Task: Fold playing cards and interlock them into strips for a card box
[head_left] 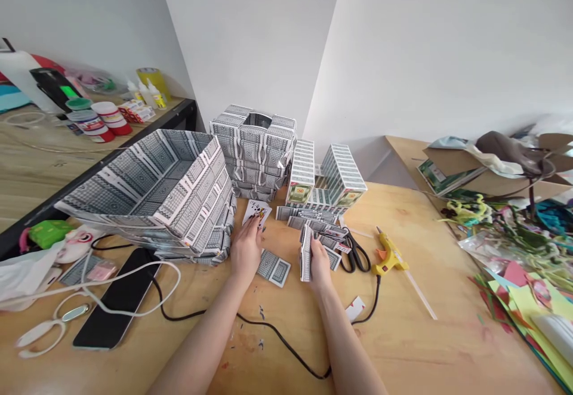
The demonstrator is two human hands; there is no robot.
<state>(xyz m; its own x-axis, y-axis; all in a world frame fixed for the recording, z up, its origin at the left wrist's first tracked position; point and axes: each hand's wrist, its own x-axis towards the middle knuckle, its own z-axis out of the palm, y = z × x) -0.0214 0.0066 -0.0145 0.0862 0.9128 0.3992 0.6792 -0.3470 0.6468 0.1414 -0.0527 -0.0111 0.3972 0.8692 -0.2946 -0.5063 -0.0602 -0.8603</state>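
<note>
My left hand (245, 247) pinches a single face-up playing card (256, 211) just in front of a large open box built from folded cards (152, 192). A stack of playing cards (306, 253) stands on edge on the wooden table, gripped by my right hand (320, 262). Two patterned card backs (273, 268) lie flat between my hands. More loose folded cards (308, 219) are scattered beyond my right hand.
A taller card-built block (255, 147) and upright card packs (329, 174) stand at the back. Scissors (356, 252) and a yellow glue gun (388, 256) with its black cord lie to the right. A phone (117, 299) and white cable lie left; coloured paper (532, 293) lies right.
</note>
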